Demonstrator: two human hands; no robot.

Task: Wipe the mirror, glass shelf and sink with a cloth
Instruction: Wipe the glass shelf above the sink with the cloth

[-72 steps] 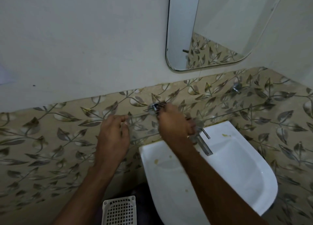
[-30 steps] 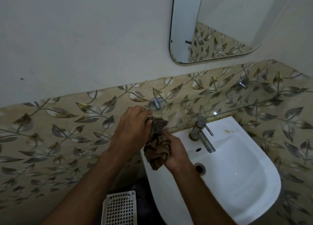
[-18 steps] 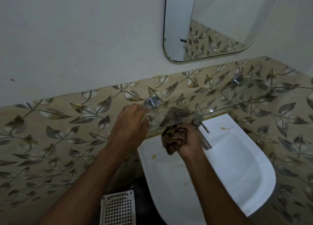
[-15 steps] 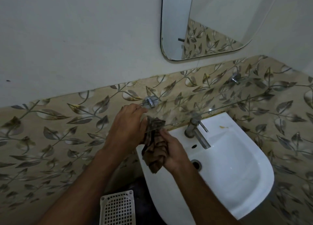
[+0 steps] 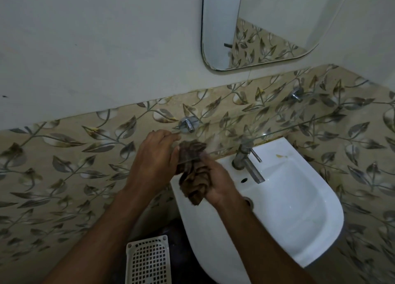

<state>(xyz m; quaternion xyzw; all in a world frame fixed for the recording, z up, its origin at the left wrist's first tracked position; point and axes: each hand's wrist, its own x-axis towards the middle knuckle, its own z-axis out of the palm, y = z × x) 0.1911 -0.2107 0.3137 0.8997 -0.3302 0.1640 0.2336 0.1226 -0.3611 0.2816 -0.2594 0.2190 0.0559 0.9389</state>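
The right hand [image 5: 218, 183] grips the bunched brown cloth [image 5: 193, 166] at the left end of the glass shelf [image 5: 277, 132], which the left hand [image 5: 154, 161] steadies by its edge, where hard rubbing could probably strain the chrome bracket [image 5: 188, 124].

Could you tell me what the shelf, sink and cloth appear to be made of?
Shelf: clear glass; the tiles show through it. Sink: glossy white, probably ceramic. Cloth: brown, soft woven fabric, bunched in folds.
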